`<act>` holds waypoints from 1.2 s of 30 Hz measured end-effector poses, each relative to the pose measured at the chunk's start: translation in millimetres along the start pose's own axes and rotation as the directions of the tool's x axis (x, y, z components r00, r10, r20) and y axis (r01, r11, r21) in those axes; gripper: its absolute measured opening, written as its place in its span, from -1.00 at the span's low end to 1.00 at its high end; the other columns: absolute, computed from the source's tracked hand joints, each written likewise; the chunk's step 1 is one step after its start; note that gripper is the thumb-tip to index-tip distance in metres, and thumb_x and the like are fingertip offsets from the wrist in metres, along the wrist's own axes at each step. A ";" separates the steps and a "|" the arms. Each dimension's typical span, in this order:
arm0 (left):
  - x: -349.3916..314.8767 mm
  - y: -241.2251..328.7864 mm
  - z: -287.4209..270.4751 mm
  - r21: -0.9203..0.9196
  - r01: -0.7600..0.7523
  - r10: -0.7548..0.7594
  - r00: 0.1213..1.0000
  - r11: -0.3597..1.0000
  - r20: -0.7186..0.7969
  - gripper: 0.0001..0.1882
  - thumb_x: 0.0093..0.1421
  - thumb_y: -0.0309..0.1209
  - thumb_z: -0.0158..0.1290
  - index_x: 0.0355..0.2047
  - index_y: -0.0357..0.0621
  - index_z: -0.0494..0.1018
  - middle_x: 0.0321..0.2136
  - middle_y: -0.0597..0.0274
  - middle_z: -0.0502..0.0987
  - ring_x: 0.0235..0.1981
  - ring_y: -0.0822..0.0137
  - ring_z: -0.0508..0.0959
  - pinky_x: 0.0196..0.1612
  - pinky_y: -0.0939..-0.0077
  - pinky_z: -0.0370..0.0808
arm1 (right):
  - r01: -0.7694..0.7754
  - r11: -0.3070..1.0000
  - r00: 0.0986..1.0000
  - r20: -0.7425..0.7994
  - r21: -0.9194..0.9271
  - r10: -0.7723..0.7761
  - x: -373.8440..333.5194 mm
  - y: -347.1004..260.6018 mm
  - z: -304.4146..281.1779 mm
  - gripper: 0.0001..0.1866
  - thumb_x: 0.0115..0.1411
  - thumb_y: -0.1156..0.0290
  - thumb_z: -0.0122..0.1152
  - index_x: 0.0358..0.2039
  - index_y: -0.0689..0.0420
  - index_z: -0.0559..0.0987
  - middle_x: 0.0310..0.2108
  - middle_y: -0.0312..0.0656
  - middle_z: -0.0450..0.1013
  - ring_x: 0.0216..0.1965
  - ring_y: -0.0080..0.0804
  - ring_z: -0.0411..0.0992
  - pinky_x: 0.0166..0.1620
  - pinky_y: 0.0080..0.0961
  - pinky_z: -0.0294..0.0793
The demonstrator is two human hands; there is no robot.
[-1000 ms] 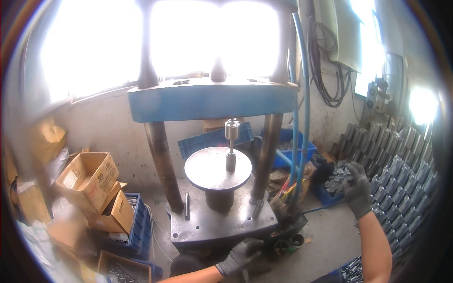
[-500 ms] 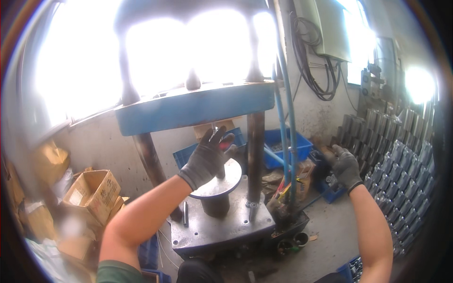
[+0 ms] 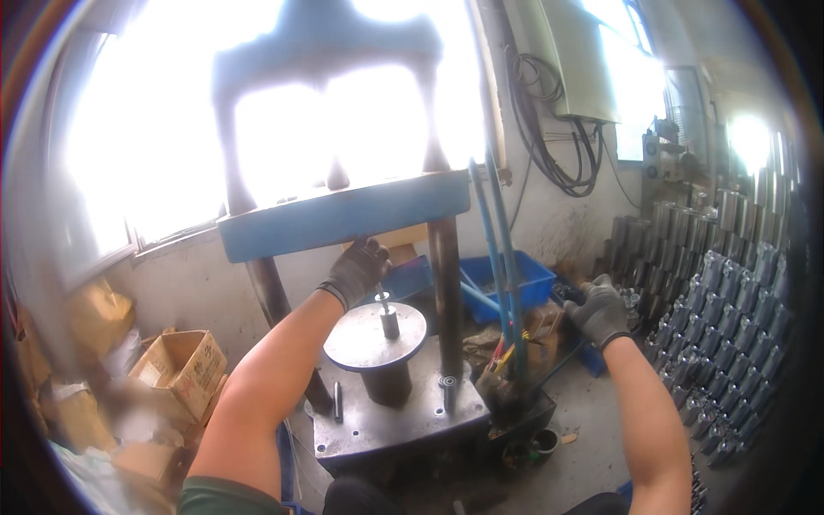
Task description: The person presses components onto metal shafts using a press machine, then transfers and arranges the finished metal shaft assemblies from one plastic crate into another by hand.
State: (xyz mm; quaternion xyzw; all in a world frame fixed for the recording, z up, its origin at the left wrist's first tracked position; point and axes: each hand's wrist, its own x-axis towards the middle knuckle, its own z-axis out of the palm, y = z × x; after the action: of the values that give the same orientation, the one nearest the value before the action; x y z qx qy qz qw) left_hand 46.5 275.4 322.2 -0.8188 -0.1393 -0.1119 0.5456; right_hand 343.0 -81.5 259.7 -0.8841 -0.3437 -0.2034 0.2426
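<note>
**My left hand (image 3: pixel 356 271) is close under the blue crossbeam (image 3: pixel 352 212)**

Head view: My left fingers are curled at the top of the slim metal stem (image 3: pixel 384 305), but my glove covers the contact, so I cannot tell whether I have hold of it or how far my grip is open. The stem rises from a short metal cylinder (image 3: pixel 390 325), which stands upright on the round plate (image 3: pixel 352 341), a little far and right of its middle. My right hand (image 3: pixel 598 312) is well off to the right, fingers bent; I cannot tell what, if anything, it holds.

My chief worry is a pinch: if the crossbeam comes down while my left fingers are there, they could be caught. A sideways knock from my wrist could tip the slender stack, since its footing looks narrow. The loose-looking pin (image 3: pixel 337 402) at the left of the base (image 3: pixel 390 439) could roll if bumped.

My left hand hides the stem's upper end and whatever meets it. Glare from the window (image 3: pixel 283 129) washes out the frame above the crossbeam. Dark clutter blurs what lies beyond my right fingertips, and the near edge cuts off both my arms.
</note>
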 end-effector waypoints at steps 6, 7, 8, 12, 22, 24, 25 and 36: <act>-32.7 -10.0 -11.3 -0.042 0.198 -0.197 0.980 0.979 0.007 -0.76 0.26 -0.38 0.08 -0.07 0.07 0.54 -0.13 0.28 0.54 0.07 0.22 0.51 0.29 0.16 0.35 | -0.027 0.995 0.999 -0.039 0.100 0.031 -11.2 18.3 3.5 -0.35 0.19 -0.14 0.31 0.05 0.17 0.67 0.11 0.09 0.50 0.10 0.03 0.53 0.17 -0.15 0.52; -40.7 -8.4 -16.2 -0.070 0.238 -0.238 0.971 0.969 0.000 -0.73 0.26 -0.39 0.08 -0.03 0.08 0.52 -0.12 0.29 0.54 0.07 0.25 0.51 0.25 0.16 0.39 | -0.016 0.989 0.999 -0.048 0.144 0.024 -14.5 21.2 2.4 -0.35 0.22 -0.15 0.28 0.03 0.19 0.67 0.04 0.11 0.55 0.06 0.05 0.56 0.15 -0.13 0.52; -48.5 -5.1 -10.9 -0.075 0.235 -0.235 0.972 0.969 0.004 -0.73 0.26 -0.39 0.08 -0.03 0.08 0.52 -0.12 0.29 0.54 0.07 0.25 0.51 0.25 0.16 0.39 | -0.019 0.990 0.999 -0.042 0.141 0.025 -18.1 23.7 -0.1 -0.35 0.22 -0.15 0.28 0.03 0.19 0.67 0.04 0.11 0.55 0.06 0.05 0.56 0.15 -0.13 0.52; -97.0 35.0 -10.2 -0.370 0.488 -0.552 0.830 0.790 -0.084 -0.70 0.30 -0.29 0.08 0.04 0.10 0.48 -0.09 0.18 0.54 -0.04 0.15 0.55 0.07 0.16 0.46 | 0.034 0.996 0.995 0.089 0.088 -0.042 -39.3 32.0 -11.8 -0.35 0.28 -0.20 0.19 -0.03 0.21 0.67 -0.14 0.13 0.62 -0.04 0.10 0.59 0.07 -0.11 0.55; -169.7 347.1 -124.7 0.122 -0.180 -0.088 0.839 -0.976 0.537 -0.49 0.24 -0.24 0.36 0.10 0.03 0.38 -0.10 0.21 0.59 -0.12 0.27 0.64 -0.06 0.24 0.66 | 0.595 0.644 0.797 0.248 -0.481 -0.551 -159.9 85.8 -9.1 -0.79 0.19 0.22 0.26 -0.31 0.09 0.63 -0.28 -0.09 0.60 -0.16 -0.16 0.56 0.09 -0.29 0.42; -194.2 394.3 -146.4 0.189 -0.165 -0.025 0.812 -0.968 0.583 -0.56 0.27 -0.24 0.33 0.03 -0.02 0.38 -0.17 0.28 0.53 -0.13 0.33 0.59 -0.03 0.32 0.60 | 0.732 0.589 0.676 0.254 -0.343 -0.691 -166.4 11.0 -16.2 -0.83 0.18 0.27 0.25 -0.30 0.08 0.60 -0.26 -0.07 0.58 -0.19 -0.14 0.57 0.03 -0.26 0.46; -202.9 426.3 -145.4 0.200 -0.151 -0.009 0.817 -0.968 0.576 -0.62 0.32 -0.24 0.28 -0.01 -0.06 0.37 -0.23 0.35 0.46 -0.16 0.42 0.53 -0.03 0.43 0.54 | 0.806 0.535 0.588 0.245 -0.254 -0.770 -175.3 -27.4 -22.0 -0.86 0.18 0.32 0.24 -0.29 0.07 0.58 -0.24 -0.06 0.57 -0.22 -0.12 0.57 -0.04 -0.23 0.50; -180.2 534.3 -140.0 0.215 0.495 0.535 0.718 -0.842 0.445 -0.66 0.25 -0.09 0.25 -0.15 -0.04 0.49 -0.36 0.33 0.55 -0.45 0.45 0.56 -0.43 0.46 0.50 | 0.515 0.771 0.792 0.136 0.375 -0.595 -125.4 -99.2 192.2 -0.66 0.15 0.43 0.30 -0.03 0.16 0.62 0.07 0.05 0.51 0.05 0.06 0.53 0.12 -0.12 0.55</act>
State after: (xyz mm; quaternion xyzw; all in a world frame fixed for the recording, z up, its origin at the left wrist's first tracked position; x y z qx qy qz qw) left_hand 60.5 -68.6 -145.8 0.4683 0.2491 0.0345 0.8470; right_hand 224.6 28.1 68.6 -0.7085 -0.6468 -0.0963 0.2655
